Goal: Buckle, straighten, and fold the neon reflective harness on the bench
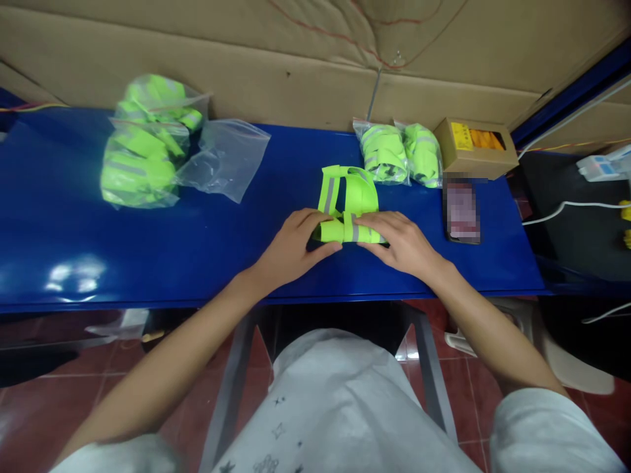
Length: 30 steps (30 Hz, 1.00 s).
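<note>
A neon-yellow reflective strap harness (pixel 362 194) with grey stripes lies on the blue table, its near end rolled up and its far end in loose loops. My left hand (pixel 298 246) grips the left end of the roll, thumb in front and fingers over the top. At the right end, my right hand (pixel 397 240) holds the roll in the same way. Both hands are closed on it, close to the table's front edge.
Bagged neon harnesses (pixel 140 164) lie at the back left beside an empty clear zip bag (pixel 227 157). More bagged harnesses (pixel 384 152) stand at the back right, next to a cardboard box (pixel 473 148) and a phone (pixel 462 210). The blue table (pixel 197 256) meets a cardboard-covered wall.
</note>
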Each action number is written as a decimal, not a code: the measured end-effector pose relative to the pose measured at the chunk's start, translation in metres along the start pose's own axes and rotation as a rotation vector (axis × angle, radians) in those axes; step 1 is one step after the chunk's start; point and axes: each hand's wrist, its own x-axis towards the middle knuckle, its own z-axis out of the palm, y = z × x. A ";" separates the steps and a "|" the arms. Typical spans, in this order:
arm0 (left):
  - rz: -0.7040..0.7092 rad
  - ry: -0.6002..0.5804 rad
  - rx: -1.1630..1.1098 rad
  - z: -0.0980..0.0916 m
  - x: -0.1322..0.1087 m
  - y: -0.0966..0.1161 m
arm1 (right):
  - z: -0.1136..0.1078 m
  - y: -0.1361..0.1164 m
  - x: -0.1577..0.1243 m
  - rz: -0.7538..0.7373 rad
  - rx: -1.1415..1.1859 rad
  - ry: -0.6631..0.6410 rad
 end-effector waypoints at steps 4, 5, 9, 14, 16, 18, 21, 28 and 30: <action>-0.099 0.038 -0.326 0.002 -0.010 -0.005 | 0.008 0.001 -0.010 -0.003 -0.006 0.013; -0.102 0.024 -0.408 0.002 -0.011 -0.006 | 0.010 0.001 -0.012 -0.009 -0.013 0.007; -0.112 -0.063 -0.320 0.002 -0.008 -0.001 | 0.016 0.003 -0.018 -0.060 -0.067 -0.004; -0.081 -0.088 -0.062 -0.002 -0.001 0.008 | 0.019 0.002 -0.019 -0.067 -0.115 -0.039; -0.060 -0.122 0.018 -0.007 -0.002 0.008 | 0.018 0.003 -0.019 -0.070 -0.112 -0.038; -0.063 -0.144 0.038 -0.014 -0.005 0.005 | 0.016 0.004 -0.020 -0.076 -0.087 -0.023; -0.099 -0.088 0.028 -0.023 -0.012 -0.003 | 0.015 0.006 -0.020 -0.100 -0.045 0.012; 0.050 -0.024 0.206 -0.010 -0.014 -0.005 | 0.017 0.007 -0.021 -0.092 -0.038 0.000; -0.009 -0.003 0.272 -0.002 -0.017 0.005 | 0.018 0.003 -0.022 -0.060 -0.062 -0.020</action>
